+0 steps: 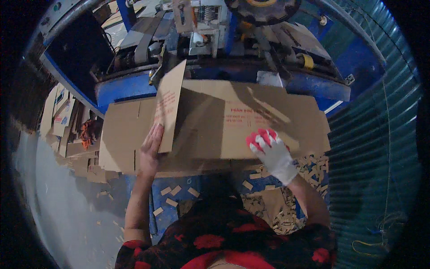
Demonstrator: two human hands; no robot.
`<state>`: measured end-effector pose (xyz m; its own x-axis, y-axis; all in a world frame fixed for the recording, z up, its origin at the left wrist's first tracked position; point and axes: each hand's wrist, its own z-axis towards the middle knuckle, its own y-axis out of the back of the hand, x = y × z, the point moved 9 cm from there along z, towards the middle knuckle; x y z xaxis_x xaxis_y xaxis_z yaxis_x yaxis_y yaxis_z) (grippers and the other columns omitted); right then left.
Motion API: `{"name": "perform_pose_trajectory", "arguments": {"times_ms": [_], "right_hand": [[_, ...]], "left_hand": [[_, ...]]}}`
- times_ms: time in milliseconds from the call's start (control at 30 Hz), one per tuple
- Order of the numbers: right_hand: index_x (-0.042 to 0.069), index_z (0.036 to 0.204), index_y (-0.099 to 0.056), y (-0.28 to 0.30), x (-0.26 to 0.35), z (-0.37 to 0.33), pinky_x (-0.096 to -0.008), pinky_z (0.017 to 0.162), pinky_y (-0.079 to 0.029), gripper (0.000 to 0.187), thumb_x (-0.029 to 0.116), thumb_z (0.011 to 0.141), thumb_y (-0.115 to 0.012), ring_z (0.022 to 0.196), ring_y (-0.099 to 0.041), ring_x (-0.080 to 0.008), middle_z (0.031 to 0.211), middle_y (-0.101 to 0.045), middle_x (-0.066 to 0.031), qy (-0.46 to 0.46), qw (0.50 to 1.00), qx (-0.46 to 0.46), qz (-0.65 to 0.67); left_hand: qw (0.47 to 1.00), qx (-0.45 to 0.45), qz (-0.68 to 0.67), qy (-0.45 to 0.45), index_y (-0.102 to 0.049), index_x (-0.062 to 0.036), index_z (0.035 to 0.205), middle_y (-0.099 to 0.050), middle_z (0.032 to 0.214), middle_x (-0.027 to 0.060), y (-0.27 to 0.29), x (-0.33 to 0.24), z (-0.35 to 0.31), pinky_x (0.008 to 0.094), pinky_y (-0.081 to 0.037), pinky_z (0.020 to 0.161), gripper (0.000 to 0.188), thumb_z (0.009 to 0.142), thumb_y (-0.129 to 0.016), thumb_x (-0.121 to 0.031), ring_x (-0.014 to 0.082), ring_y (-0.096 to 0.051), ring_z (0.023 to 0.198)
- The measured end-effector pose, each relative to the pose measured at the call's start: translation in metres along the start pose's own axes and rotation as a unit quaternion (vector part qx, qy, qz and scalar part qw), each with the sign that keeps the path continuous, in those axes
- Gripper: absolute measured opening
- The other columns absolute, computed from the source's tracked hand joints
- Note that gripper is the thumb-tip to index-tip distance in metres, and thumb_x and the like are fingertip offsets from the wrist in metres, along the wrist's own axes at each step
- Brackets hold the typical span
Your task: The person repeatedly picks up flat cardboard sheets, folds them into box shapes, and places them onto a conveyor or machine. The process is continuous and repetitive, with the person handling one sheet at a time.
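Note:
A flat brown cardboard box blank [204, 130] with red print lies across in front of me. Its left panel [171, 105] stands folded up at a steep tilt. My left hand [153, 142], bare, rests against the outer side of that panel with fingers stretched out; the thumb is hidden. On the right part of the blank lies my right hand [271, 152], in a white glove with pinkish-red fingers. Its fingers are spread and slightly bent, pressing on the cardboard near the printed area.
A blue machine [304, 85] with rollers and a large dark wheel [262, 9] stands beyond the blank. Cardboard stacks [67, 121] lie at the left. Small cardboard offcuts [286, 210] are heaped below the blank. A green corrugated wall [367, 157] runs along the right.

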<state>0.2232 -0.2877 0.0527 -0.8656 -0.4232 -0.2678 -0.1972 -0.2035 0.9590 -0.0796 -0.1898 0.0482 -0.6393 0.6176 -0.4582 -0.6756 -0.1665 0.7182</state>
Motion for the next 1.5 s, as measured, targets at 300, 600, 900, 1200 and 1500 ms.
{"name": "perform_pose_trajectory", "arguments": {"times_ms": [300, 600, 900, 1200, 1500], "right_hand": [[0.019, 0.13, -0.052, -0.047, -0.097, 0.078, -0.0454, 0.098, -0.042, 0.048, 0.013, 0.082, -0.051, 0.117, -0.051, -0.0295, 0.129, -0.052, -0.0081, 0.009, 0.993, -0.113, -0.02], [0.014, 0.132, -0.048, -0.069, -0.18, 0.175, -0.0443, 0.107, -0.033, 0.056, 0.017, 0.078, -0.064, 0.123, -0.045, -0.0354, 0.135, -0.048, -0.0122, 0.036, 0.993, -0.107, 0.047], [0.004, 0.122, -0.056, -0.043, -0.226, 0.193, -0.0473, 0.095, -0.041, 0.045, 0.013, 0.078, -0.063, 0.108, -0.054, -0.0376, 0.12, -0.057, -0.0185, -0.066, 0.983, -0.144, 0.087], [0.007, 0.146, -0.025, -0.11, -0.202, -0.069, -0.0541, 0.102, -0.039, 0.104, 0.065, 0.071, -0.068, 0.137, -0.024, -0.0351, 0.151, -0.022, -0.0145, -0.171, 0.835, -0.226, 0.472], [0.003, 0.134, -0.045, -0.082, -0.149, -0.184, -0.0442, 0.105, -0.033, 0.052, 0.013, 0.086, -0.062, 0.122, -0.044, -0.0371, 0.131, -0.048, -0.0213, -0.593, 0.763, -0.244, -0.083]], "left_hand": [[0.996, -0.005, 0.056, -0.063, -0.046, -0.0067, 0.135, -0.048, 0.136, 0.0154, -0.063, 0.03, 0.105, 0.0409, -0.037, 0.107, 0.054, 0.082, -0.054, -0.002, 0.0342, -0.043, 0.128], [0.978, -0.005, 0.167, -0.122, -0.04, -0.0082, 0.14, -0.042, 0.141, 0.0156, -0.131, 0.097, 0.2, 0.0417, -0.03, 0.11, 0.061, 0.08, -0.045, 0.003, 0.0355, -0.04, 0.13], [0.978, -0.046, 0.196, -0.06, -0.052, 0.0001, 0.117, -0.062, 0.105, 0.0155, -0.137, 0.074, 0.262, 0.0435, -0.052, 0.082, 0.037, 0.083, -0.051, -0.012, 0.0368, -0.061, 0.092], [0.838, -0.481, 0.241, -0.09, -0.051, -0.0006, 0.1, -0.052, 0.097, 0.0196, 0.25, 0.099, 0.258, 0.0459, -0.044, 0.081, 0.032, 0.073, -0.068, -0.005, 0.0406, -0.052, 0.094], [0.858, -0.403, 0.31, 0.073, -0.063, -0.0024, 0.094, -0.063, 0.097, 0.0194, 0.361, 0.134, 0.339, 0.0456, -0.047, 0.081, 0.043, 0.074, -0.073, -0.039, 0.0367, -0.06, 0.092]]}}
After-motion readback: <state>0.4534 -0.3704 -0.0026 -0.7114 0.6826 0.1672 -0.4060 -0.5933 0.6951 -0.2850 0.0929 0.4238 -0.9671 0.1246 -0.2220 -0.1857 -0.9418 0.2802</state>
